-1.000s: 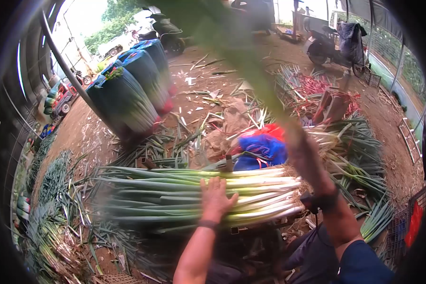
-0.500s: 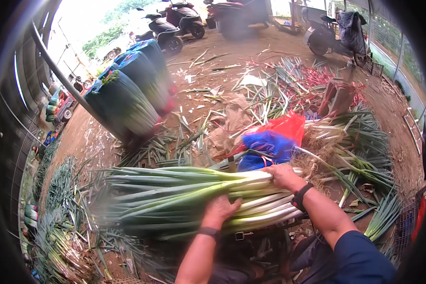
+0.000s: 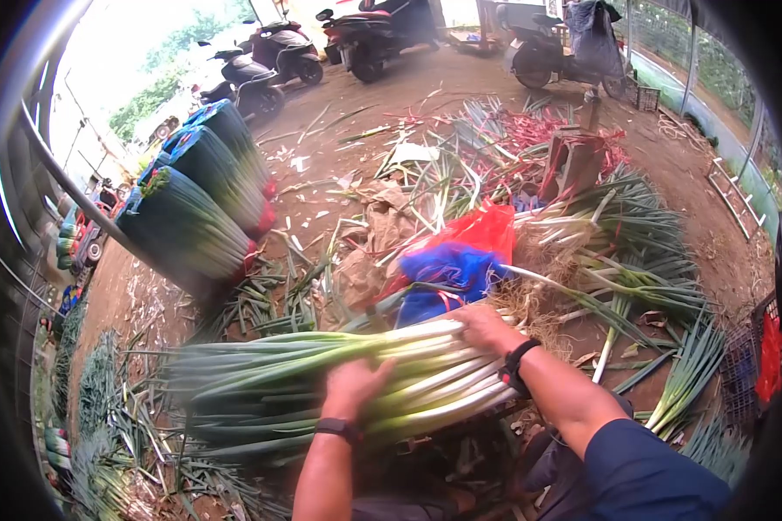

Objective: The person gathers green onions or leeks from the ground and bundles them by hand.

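A thick bundle of long green onions (image 3: 278, 373) lies sideways in front of me, green leaves to the left and white stems to the right. My left hand (image 3: 356, 386) rests on the middle of the bundle, its thumb apart from the fingers. Near the white ends, my right hand (image 3: 487, 330) is closed over the upper stems; its fingertips are partly hidden. Just beyond that hand lies blue netting (image 3: 452, 273), with red plastic (image 3: 487, 230) behind it.
Wrapped onion bundles (image 3: 191, 208) stand at the upper left beside a curved metal pole (image 3: 87, 204). More onions with roots (image 3: 643, 243) are piled at right, near a plastic crate (image 3: 743, 369). Scooters (image 3: 248, 78) stand at the back. Loose leaves litter the ground.
The view has turned somewhat to the right. In the picture, both hands and the bundle sit further left and slightly lower. The hands keep nearly the same places on the bundle.
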The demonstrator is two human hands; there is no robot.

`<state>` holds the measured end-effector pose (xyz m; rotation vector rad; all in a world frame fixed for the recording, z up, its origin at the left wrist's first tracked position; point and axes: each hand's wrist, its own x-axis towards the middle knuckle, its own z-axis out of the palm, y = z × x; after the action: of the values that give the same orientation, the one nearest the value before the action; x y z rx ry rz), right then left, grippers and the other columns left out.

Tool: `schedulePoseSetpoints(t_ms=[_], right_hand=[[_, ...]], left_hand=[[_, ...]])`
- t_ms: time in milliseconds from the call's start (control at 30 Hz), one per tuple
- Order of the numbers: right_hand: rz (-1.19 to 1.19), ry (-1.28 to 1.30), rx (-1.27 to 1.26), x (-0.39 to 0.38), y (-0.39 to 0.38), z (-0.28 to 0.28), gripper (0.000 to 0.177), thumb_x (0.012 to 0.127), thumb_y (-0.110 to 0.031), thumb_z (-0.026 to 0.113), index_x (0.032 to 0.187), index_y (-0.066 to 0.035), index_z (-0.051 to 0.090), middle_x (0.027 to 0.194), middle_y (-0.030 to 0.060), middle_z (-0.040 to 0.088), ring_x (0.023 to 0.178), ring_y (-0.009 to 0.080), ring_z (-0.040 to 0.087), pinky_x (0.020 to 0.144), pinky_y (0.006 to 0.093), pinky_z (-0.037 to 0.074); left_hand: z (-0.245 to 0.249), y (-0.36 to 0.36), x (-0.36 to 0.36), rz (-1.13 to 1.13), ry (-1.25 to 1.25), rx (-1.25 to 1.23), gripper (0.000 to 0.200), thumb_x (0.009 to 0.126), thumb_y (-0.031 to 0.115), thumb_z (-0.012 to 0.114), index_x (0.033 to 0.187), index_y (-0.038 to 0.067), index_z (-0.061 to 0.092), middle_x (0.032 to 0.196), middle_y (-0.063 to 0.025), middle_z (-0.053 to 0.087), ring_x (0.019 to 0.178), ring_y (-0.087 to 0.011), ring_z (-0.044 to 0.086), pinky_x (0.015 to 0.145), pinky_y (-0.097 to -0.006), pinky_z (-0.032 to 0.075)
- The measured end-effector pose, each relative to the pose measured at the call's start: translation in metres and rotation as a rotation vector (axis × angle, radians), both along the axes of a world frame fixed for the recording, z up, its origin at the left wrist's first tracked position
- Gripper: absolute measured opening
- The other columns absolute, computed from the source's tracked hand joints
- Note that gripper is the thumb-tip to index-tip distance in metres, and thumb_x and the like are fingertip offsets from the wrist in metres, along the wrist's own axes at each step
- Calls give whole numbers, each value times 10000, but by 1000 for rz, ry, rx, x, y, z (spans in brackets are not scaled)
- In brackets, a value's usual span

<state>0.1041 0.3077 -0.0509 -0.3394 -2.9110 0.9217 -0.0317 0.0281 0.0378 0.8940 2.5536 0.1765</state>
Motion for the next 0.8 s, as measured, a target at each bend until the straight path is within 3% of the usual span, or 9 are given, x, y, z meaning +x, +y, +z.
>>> schedulePoseSetpoints(t_ms=[67,267,367,467,500,600,633,733,800], right_hand=[[37,-62,-197,3,11,-2,556,852,-350,738,1377,-190,651,1268,202,685,1224,394,609,1084,470,448],[111,129,-98,8,7,-21,471,888,-459,713,1278,-194,730,1312,111,688,1248,359,599,1068,473,445],[-8,103,-126,12,-1,-10,405,913,-447,699,1235,-209,758,1269,64,714,1262,313,574,1118,461,382],[-35,55,-142,11,-2,-7,426,914,-457,694,1259,-212,747,1319,72,687,1287,308,555,1138,462,360],[-32,51,-146,12,-4,-9,426,914,-457,694,1259,-212,747,1319,72,687,1287,308,555,1138,462,360],[-19,26,-60,11,-2,-11,452,935,-492,667,1288,-216,731,1367,80,654,1297,312,548,1142,471,358],[-4,7,-67,9,-1,-14,463,947,-509,650,1297,-217,726,1375,83,646,1299,313,545,1141,475,360],[20,14,-88,7,3,-26,476,970,-549,612,1293,-220,729,1355,83,651,1301,307,541,1132,483,368],[-29,34,-71,8,-2,-27,455,965,-540,627,1277,-228,738,1320,85,661,1291,300,550,1123,475,377]], left_hand=[[7,3,0,-8,-5,-98,951,905,828,376,1187,-9,726,1173,-298,701,1157,-418,657,1014,-510,491],[-6,2,-3,-13,61,-99,848,921,781,425,1161,30,736,1125,-272,719,1094,-412,675,973,-520,504],[-17,-13,11,-177,432,193,407,909,468,678,1026,83,739,950,-159,717,945,-342,680,877,-501,502],[-6,-19,13,-292,568,416,348,880,407,730,1024,90,733,969,-129,718,943,-323,672,893,-482,493],[10,-14,15,-251,569,376,327,879,363,739,1036,76,729,1064,-131,711,1040,-319,652,984,-491,463],[10,0,-17,-205,848,329,335,901,346,712,1059,51,726,1180,-147,686,1172,-323,609,1090,-508,394],[3,1,-30,-178,779,293,420,945,406,640,1122,32,715,1258,-163,661,1279,-321,551,1157,-528,324],[-16,3,-52,-225,563,61,536,980,493,552,1230,37,681,1283,-174,658,1296,-333,546,1167,-542,316],[-34,-6,-57,-219,563,129,591,993,537,499,1287,46,649,1293,-179,656,1313,-341,537,1180,-550,297]])
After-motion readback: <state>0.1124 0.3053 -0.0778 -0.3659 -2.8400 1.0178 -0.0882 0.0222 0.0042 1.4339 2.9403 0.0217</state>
